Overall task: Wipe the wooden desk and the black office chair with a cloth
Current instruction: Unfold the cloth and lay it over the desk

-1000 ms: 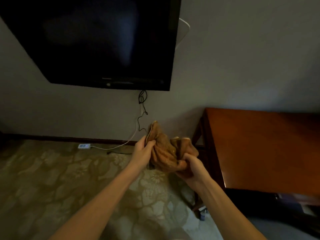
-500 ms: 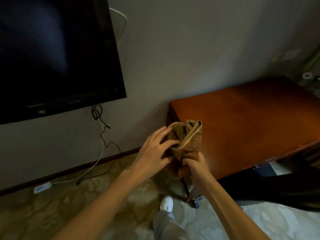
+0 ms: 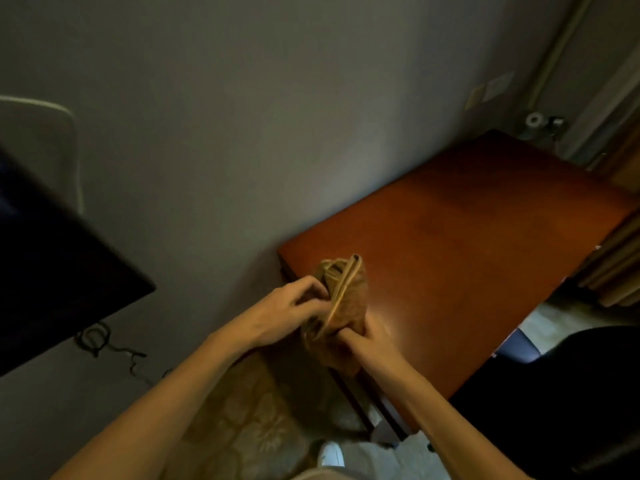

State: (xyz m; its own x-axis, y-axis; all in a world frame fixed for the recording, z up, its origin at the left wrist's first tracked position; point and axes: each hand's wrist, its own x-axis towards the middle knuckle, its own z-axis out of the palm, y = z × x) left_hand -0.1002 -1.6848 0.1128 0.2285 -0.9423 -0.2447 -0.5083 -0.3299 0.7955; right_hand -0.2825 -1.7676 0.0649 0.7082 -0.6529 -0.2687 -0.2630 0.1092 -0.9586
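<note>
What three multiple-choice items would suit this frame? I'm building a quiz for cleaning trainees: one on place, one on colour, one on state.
1. Where is the cloth relative to the wooden desk?
A) spread flat on its top
B) held in the air at its edge
C) tucked under it

2. What colour is the desk top?
A) white
B) reddish brown
C) green

3. How is the cloth held?
A) by one hand alone
B) by neither hand
C) by both hands

Answers:
1. B, the cloth is bunched upright, off the surface.
2. B, the top shows warm reddish wood.
3. C, the left hand and right hand each curl fingers on it.
</note>
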